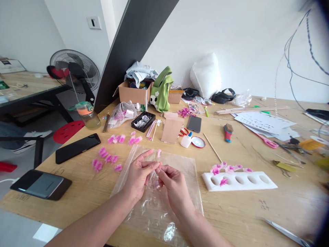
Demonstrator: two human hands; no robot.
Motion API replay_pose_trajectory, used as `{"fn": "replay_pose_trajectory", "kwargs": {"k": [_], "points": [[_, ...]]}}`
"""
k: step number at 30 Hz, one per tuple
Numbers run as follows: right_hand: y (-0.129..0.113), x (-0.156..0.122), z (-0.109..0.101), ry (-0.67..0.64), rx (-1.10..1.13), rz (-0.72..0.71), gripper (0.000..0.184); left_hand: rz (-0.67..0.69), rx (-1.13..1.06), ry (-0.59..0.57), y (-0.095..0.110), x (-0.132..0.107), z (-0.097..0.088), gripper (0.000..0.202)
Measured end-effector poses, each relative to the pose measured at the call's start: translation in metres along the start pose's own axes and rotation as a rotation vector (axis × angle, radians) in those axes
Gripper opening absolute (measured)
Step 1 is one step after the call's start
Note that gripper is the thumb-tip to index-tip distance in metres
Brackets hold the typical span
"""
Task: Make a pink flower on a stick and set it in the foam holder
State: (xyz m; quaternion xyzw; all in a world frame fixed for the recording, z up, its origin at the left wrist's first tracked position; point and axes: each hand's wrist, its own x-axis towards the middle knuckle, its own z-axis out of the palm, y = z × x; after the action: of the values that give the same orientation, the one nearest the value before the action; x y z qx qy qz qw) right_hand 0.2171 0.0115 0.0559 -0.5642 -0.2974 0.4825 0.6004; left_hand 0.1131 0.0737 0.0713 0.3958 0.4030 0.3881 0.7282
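Observation:
My left hand (pixel 137 173) and my right hand (pixel 173 183) meet over a clear plastic bag (pixel 180 164) lying flat on the table. Thumbs and fingers are pinched together at the tips, and whatever they hold is too small or hidden to make out. One left finger points away from the pinch. Just beyond the fingertips shows a small pale pink piece (pixel 159 153); whether it lies on the bag or is held, I cannot tell. Left of the bag are several pink-and-white fluffy petal pieces (pixel 97 165). More pink petals (pixel 223 181) rest on a white holder with round hollows (pixel 240 187).
A white glue bottle (pixel 186 140), a cardboard piece (pixel 170 127) and a black tray (pixel 143 121) stand beyond the bag. A phone (pixel 77 148) and a dark device (pixel 41 184) lie left. Scissors (pixel 286 233) lie at front right; a thin stick (pixel 212 147) leads toward the holder.

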Motion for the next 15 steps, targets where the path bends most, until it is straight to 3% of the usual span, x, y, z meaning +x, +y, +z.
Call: {"fn": "replay_pose_trajectory", "kwargs": {"k": [15], "points": [[-0.0023,-0.0006,0.0038,-0.025,0.262,0.122,0.034,0.002,-0.045,-0.021,0.0010,-0.0017,0.0028,0.101]]}}
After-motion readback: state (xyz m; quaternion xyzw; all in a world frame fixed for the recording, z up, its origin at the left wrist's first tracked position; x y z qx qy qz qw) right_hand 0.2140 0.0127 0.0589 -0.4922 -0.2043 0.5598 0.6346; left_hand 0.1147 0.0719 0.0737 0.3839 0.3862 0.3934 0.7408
